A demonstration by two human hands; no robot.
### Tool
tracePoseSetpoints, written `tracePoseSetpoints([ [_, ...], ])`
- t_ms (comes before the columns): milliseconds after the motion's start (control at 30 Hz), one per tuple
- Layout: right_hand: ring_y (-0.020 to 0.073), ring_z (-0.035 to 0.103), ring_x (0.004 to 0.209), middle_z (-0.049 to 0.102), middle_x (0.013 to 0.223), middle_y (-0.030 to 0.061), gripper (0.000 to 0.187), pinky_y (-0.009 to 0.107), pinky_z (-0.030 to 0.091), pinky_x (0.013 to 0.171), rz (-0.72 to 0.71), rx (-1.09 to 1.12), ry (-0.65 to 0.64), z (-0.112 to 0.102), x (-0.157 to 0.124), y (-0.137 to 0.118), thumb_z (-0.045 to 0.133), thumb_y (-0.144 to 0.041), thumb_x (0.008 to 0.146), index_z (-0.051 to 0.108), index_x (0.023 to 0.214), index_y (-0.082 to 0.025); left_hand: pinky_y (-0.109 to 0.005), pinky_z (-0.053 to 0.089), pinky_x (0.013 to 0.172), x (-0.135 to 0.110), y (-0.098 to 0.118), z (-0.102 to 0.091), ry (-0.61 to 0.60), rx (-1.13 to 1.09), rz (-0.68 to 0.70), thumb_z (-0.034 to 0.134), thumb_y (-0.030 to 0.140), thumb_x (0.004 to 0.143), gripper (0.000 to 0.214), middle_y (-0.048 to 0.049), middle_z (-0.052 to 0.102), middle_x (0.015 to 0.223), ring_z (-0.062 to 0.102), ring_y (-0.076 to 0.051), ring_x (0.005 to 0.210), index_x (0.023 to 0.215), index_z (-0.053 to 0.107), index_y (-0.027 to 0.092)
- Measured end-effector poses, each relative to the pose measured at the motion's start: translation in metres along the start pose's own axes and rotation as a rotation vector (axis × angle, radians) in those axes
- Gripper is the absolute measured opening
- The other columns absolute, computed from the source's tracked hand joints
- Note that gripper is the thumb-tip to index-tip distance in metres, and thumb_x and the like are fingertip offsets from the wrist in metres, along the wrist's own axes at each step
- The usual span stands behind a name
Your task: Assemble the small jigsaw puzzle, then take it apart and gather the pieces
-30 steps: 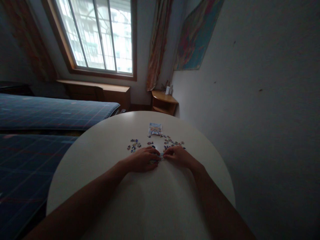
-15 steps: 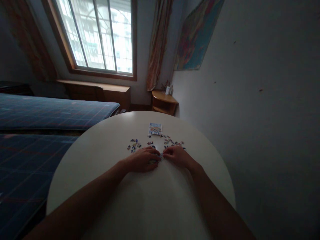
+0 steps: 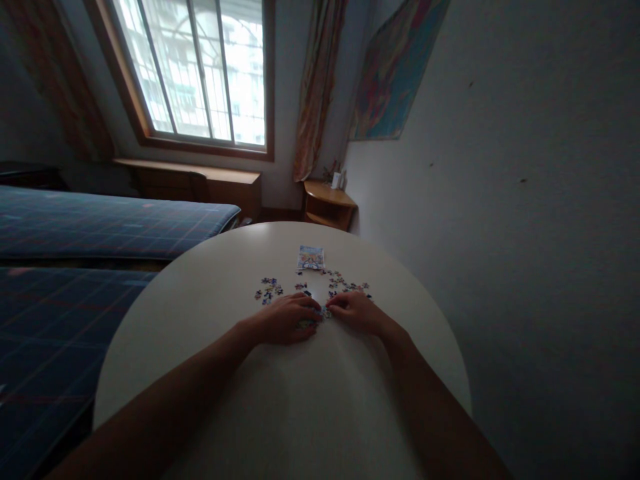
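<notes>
My left hand [image 3: 287,319] lies low over the table with its fingers apart, resting on a partly covered patch of joined puzzle pieces [image 3: 306,324]. Close by on the right, my right hand [image 3: 356,312] has its thumb and fingers pinched together at a small jigsaw puzzle piece [image 3: 327,312], which touches or nearly touches that patch. Loose puzzle pieces [image 3: 270,288] are scattered beyond my left hand. Another spread of loose pieces [image 3: 340,283] lies beyond my right hand, partly hidden by it. A small picture card [image 3: 311,257] sits behind them.
Everything lies on a round white table [image 3: 200,300]. Mattresses with a blue plaid cover [image 3: 110,227] stand to the left, and a white wall [image 3: 500,267] rises at the right. A wooden corner shelf [image 3: 330,195] is past the far edge, below a window [image 3: 200,73].
My right fingers have shifted very slightly, and more of the puzzle piece at their tips shows. My left hand has stayed in place.
</notes>
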State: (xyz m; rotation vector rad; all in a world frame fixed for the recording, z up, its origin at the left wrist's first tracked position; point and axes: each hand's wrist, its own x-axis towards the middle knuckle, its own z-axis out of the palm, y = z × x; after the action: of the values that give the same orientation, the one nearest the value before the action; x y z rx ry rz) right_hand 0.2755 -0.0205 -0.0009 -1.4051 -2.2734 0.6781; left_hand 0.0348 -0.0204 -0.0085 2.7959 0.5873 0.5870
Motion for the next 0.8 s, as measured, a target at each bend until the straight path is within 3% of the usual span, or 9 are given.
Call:
tracePoseSetpoints([
  [200, 0.0154, 0.065, 0.072, 0.075, 0.083, 0.0055, 0.024, 0.024, 0.047, 0.066, 0.01, 0.052, -0.006, 0.0, 0.0004, 0.0029, 0.065, -0.026, 0.077, 0.076, 0.097, -0.017, -0.037, 0.044, 0.101, 0.0003, -0.0013, 0.0018, 0.015, -0.01, 0.018, 0.059, 0.029, 0.088, 0.027, -0.006, 0.065, 0.119, 0.058, -0.022, 0.11, 0.114, 0.067, 0.026],
  [600, 0.0128, 0.059, 0.064, 0.07, 0.071, 0.0017, 0.027, 0.022, 0.041, 0.06, 0.023, 0.043, 0.041, 0.0048, 0.0035, 0.0015, 0.059, -0.02, 0.078, 0.077, 0.097, -0.019, -0.038, 0.043, 0.102, -0.0006, -0.0021, 0.0031, 0.019, -0.02, 0.009, 0.061, 0.029, 0.087, 0.027, -0.0057, 0.065, 0.119, 0.058, -0.022, 0.111, 0.113, 0.067, 0.026],
  [800, 0.0132, 0.059, 0.065, 0.072, 0.076, 0.003, 0.027, 0.023, 0.041, 0.061, 0.041, 0.045, 0.068, 0.0056, 0.0057, 0.0028, 0.056, -0.017, 0.075, 0.078, 0.091, -0.019, -0.039, 0.043, 0.102, -0.0003, -0.001, 0.0012, 0.012, -0.009, 0.005, 0.059, 0.029, 0.088, 0.026, -0.0058, 0.065, 0.119, 0.058, -0.022, 0.111, 0.113, 0.067, 0.026],
])
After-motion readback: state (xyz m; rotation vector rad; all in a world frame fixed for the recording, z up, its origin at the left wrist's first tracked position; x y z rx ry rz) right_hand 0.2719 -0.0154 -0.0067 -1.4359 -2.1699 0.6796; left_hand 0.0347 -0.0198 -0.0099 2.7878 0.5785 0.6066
